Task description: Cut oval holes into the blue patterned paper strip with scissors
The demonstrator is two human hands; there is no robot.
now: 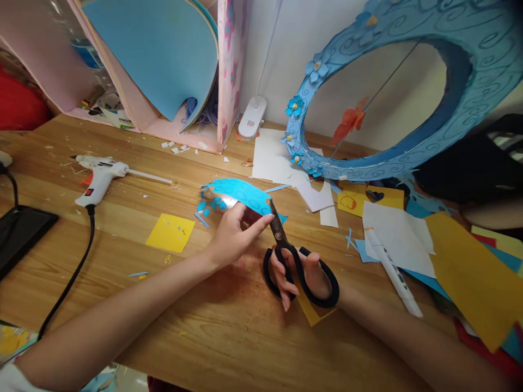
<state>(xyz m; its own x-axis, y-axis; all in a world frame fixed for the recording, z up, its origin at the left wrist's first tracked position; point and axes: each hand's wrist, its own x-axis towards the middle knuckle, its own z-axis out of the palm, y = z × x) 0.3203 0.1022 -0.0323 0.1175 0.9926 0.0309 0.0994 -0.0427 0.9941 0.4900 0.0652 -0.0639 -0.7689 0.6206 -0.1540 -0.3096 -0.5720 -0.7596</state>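
Note:
My left hand [237,233] pinches a curved piece of bright blue paper [241,193] along its lower edge. Drawn outlines run across the paper. Around the black handles of a large pair of scissors [279,235] are the fingers of my right hand [304,275], with the thumb through one loop. The scissor blades meet the right end of the blue paper, close to my left thumb. Small blue cut-out flower shapes [210,204] lie on the table just left of the paper. Beneath the scissors a yellow paper piece [312,313] partly shows.
A white glue gun [102,177] with its cord lies at left, near a yellow square [170,233]. A blue decorated ring [408,163] stands at back right. Loose paper sheets [398,231] and a white marker [396,275] lie at right. A pink shelf [223,81] stands behind.

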